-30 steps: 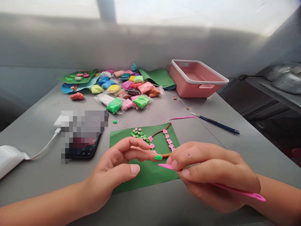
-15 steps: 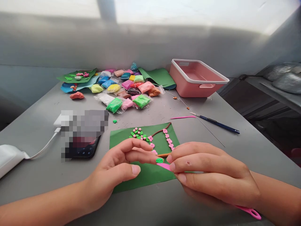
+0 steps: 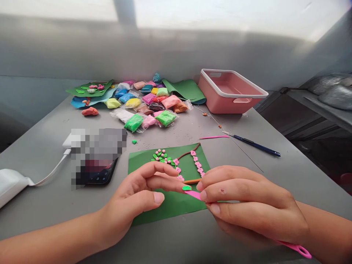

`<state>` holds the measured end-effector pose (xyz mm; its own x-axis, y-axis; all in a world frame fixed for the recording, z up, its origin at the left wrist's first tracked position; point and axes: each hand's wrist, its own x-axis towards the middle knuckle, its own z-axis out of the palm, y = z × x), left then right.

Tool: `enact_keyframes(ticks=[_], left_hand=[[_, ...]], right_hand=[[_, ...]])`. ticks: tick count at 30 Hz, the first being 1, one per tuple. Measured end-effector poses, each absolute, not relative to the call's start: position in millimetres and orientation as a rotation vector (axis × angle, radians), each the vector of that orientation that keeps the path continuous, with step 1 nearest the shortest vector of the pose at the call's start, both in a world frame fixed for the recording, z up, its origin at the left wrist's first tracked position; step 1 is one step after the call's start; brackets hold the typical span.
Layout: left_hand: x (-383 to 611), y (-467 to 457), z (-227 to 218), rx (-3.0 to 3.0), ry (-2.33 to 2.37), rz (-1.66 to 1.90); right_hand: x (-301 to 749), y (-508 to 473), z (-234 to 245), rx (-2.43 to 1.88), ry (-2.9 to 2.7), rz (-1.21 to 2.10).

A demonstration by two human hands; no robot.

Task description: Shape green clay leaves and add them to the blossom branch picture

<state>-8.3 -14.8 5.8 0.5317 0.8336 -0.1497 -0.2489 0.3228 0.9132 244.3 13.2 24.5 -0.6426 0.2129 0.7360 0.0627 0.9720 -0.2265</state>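
- Left hand (image 3: 132,196): fingers loosely spread, clenching nothing, leaf (image 3: 187,187) resting on one fingertip over the sheet (image 3: 170,207); a jolt could drop it.
- Right hand (image 3: 253,201): fingers pinching the tool (image 3: 194,194), its tip at the leaf's lower edge; pushing too hard might dent or tear it.

The slim pink plastic tool (image 3: 194,194) looks smooth; at six o'clock, the rectangular green paper sheet (image 3: 176,207) looks matt.
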Motion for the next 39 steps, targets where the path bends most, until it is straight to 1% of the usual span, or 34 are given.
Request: enact_keyframes(ticks=[8,15,25,35,39], left_hand=[[-4,-14,6,0.969,0.704,0.813],[2,-14,10,0.887,0.802,0.852],[4,-13,13,0.893,0.760,0.835],[2,-16,11,1.002,0.827,0.828],[3,-15,13,1.120,0.930,0.931]], right_hand=[[243,13,22,-0.208,-2.260,0.219],[245,12,26,-0.192,-2.299,0.250],[248,11,24,-0.177,-2.322,0.315],[248,10,26,-0.191,-2.331,0.310],[248,10,27,-0.272,-2.267,0.241]])
